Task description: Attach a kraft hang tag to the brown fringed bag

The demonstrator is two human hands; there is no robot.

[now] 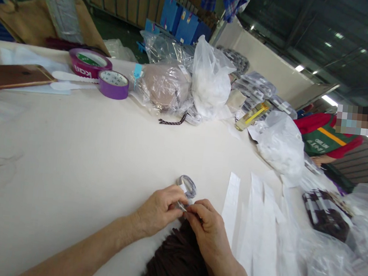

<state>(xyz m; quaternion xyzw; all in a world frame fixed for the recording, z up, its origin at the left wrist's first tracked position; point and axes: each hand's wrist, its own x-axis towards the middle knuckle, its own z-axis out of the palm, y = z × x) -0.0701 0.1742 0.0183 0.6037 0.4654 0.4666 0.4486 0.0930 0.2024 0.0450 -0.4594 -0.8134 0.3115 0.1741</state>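
Both my hands meet near the front edge of a white table (81,154). My left hand (159,209) pinches a small grey-and-white loop, perhaps a hair band or a label ring (187,186), its fingers closed on it. My right hand (209,231) pinches the same small piece from the right, fingertips touching those of the left. A dark brown bundle of cords or yarn (176,263) lies under my wrists at the table edge.
White paper strips (231,203) lie just right of my hands. Purple tape rolls (113,83), a phone (12,76) and plastic bags (209,79) sit at the back. More bags (279,143) and dark packets (325,212) fill the right. Another person in red (327,136) stands far right.
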